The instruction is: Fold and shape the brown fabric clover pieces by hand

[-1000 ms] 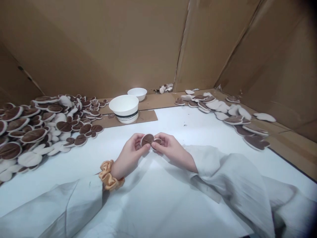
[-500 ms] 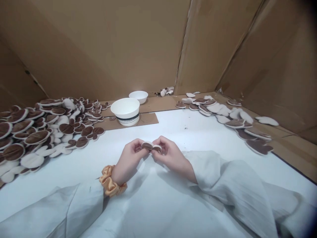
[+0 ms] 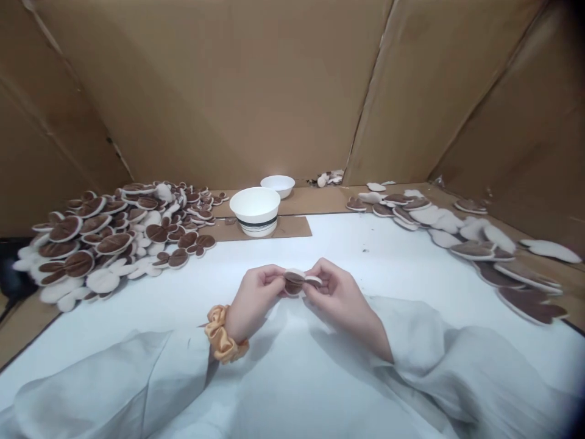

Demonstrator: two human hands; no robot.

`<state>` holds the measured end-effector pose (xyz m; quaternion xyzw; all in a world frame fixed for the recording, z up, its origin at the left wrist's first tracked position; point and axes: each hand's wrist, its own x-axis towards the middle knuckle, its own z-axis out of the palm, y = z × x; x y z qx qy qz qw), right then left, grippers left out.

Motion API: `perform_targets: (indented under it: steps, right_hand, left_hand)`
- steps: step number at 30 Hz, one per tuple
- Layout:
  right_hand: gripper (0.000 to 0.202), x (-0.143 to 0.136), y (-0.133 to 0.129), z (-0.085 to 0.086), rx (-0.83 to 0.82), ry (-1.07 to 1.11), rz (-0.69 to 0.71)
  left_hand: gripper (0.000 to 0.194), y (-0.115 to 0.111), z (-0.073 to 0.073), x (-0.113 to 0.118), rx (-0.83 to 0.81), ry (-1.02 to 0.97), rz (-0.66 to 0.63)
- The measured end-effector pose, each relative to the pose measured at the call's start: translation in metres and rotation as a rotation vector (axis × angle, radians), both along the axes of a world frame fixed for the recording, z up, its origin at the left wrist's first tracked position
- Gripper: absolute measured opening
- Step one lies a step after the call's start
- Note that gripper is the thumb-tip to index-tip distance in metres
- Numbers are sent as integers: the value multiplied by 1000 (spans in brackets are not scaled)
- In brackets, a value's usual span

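Observation:
Between my two hands, above the white tabletop, is a small brown padded fabric piece with a pale edge, folded or bent along its middle. My left hand pinches its left side between thumb and fingers. The right side is gripped by my right hand, thumb in front and fingers behind. Part of the piece is covered by the fingertips. A white bowl with a dark band stands beyond my hands, and a smaller white bowl sits behind it.
At the left lies a heap of similar brown-and-white fabric pieces. More large pieces spread along the right side. Small scraps lie at the foot of the cardboard wall, which encloses the table.
The camera view has turned slightly left, so everything sits further right. Both hands keep hold of the fabric piece, which is now tilted differently and shows more of its lower brown face.

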<state>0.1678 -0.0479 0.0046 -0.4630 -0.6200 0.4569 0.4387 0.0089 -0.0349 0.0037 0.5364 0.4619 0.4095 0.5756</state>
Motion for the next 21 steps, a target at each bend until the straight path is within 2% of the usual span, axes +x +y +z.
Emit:
perform_targets:
  steps: [3,6,9,14,18,21]
  right_hand:
    - [13,0,4,3,-157,97,-33]
    - [15,1,8,5,-230,150,-86]
    - [17,3,10,5,-236,177,-77]
    - [17,3,9,6,-212,174,-9]
    - [17,4,9,5,-193,168,37]
    - [27,4,8,3,-151,203,57]
  left_hand:
    - [16,3,0,-3,7,21,57]
    - [22,3,3,-5,75,25,94]
    - [27,0,4,-6,170,44,27]
    - [24,-3,-1,-7,225,71,-87]
    - [18,-2,0,-7,260,94,-59]
    - [18,-2,4,-7,268,104,-2]
